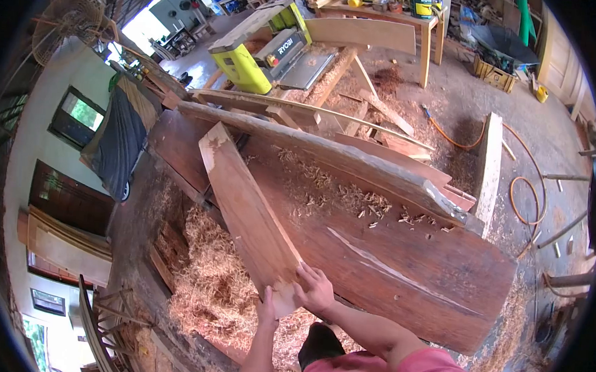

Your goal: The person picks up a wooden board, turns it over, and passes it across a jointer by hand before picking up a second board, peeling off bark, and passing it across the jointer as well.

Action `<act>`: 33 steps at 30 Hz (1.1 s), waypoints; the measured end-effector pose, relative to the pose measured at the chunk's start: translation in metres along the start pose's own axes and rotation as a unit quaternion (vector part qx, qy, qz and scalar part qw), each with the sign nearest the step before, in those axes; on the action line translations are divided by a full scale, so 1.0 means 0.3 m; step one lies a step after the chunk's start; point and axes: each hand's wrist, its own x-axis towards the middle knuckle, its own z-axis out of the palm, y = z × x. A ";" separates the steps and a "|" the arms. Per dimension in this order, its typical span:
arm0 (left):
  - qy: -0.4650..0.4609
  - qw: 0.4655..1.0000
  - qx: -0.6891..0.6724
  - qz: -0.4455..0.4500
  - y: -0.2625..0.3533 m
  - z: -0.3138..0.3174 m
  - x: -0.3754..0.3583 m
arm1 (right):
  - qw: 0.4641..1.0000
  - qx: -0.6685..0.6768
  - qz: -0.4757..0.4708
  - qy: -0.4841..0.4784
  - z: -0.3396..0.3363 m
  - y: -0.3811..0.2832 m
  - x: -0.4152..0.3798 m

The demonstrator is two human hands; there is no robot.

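A long wooden board (247, 210) reaches from my hands out over a dark wood workbench (401, 257), its far end resting near the bench's back ledge. My left hand (268, 309) grips the near end at its left edge, thumb on top. On the right edge of that same end, my right hand (315, 288) is closed, with fingers bent over the edge. The underside of the board and the fingertips beneath it are hidden. Curled wood shavings (318, 177) lie on the bench beyond the board.
A large heap of shavings (204, 275) covers the floor left of the bench. Behind the bench stands a green Ryobi planer (250, 67). An orange hose (513, 189) and a pale timber beam (490, 168) are at the right. A wooden table (385, 15) stands farther back.
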 end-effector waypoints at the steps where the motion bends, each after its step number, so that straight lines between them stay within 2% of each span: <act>1: 0.007 1.000 -0.022 -0.004 0.020 -0.006 0.032 | 1.000 0.012 0.009 -0.003 0.024 -0.010 0.023; 2: -0.023 0.999 -0.024 0.016 0.051 -0.016 0.067 | 1.000 0.012 0.008 -0.010 0.051 -0.021 0.063; 5: -0.015 0.999 -0.001 -0.040 0.129 -0.071 0.202 | 0.999 0.032 0.004 -0.029 0.138 -0.038 0.146; 7: -0.050 0.998 -0.007 -0.031 0.174 -0.093 0.216 | 0.998 0.061 -0.003 -0.030 0.134 -0.069 0.195; 8: -0.067 0.997 -0.022 -0.021 0.183 -0.113 0.205 | 0.995 0.064 0.055 -0.056 0.130 -0.090 0.177; 9: -0.082 0.996 -0.040 -0.012 0.187 -0.133 0.186 | 0.969 0.187 0.135 -0.090 0.095 -0.129 0.162; 10: -0.127 0.991 -0.051 0.006 0.184 -0.164 0.160 | 0.920 0.302 0.214 -0.129 0.051 -0.168 0.131; 11: -0.121 0.991 -0.055 -0.012 0.163 -0.191 0.120 | 0.849 0.409 0.290 -0.167 0.010 -0.201 0.102; 12: -0.117 0.991 -0.059 -0.027 0.147 -0.207 0.072 | 0.803 0.376 0.392 -0.244 -0.023 -0.203 0.076; 14: -0.140 0.986 -0.081 -0.026 0.124 -0.204 -0.041 | 0.878 0.229 0.331 -0.259 -0.064 -0.220 -0.005; 16: -0.182 0.977 -0.112 0.005 0.104 -0.177 -0.217 | 0.923 0.132 0.245 -0.266 -0.150 -0.317 -0.056; 18: -0.220 0.959 -0.179 0.010 0.032 -0.171 -0.344 | 0.937 0.116 0.156 -0.291 -0.234 -0.428 -0.164; 19: -0.241 0.947 -0.212 0.013 -0.001 -0.166 -0.398 | 0.927 0.116 0.139 -0.329 -0.397 -0.630 -0.173; 21: -0.278 0.924 -0.262 0.017 -0.064 -0.150 -0.485 | 0.922 0.026 0.108 -0.372 -0.427 -0.707 -0.250; 24: -0.321 0.895 -0.309 0.014 -0.140 -0.138 -0.558 | 0.971 -0.027 -0.120 -0.202 -0.329 -0.616 -0.402; 27: -0.363 0.873 -0.327 0.011 -0.188 -0.128 -0.589 | 0.971 -0.031 -0.159 -0.175 -0.344 -0.622 -0.453; 30: -0.394 0.856 -0.335 0.006 -0.231 -0.135 -0.613 | 0.964 -0.041 -0.101 -0.243 -0.404 -0.656 -0.450; 33: -0.421 0.845 -0.330 0.003 -0.277 -0.159 -0.638 | 0.964 0.018 -0.061 -0.259 -0.469 -0.655 -0.456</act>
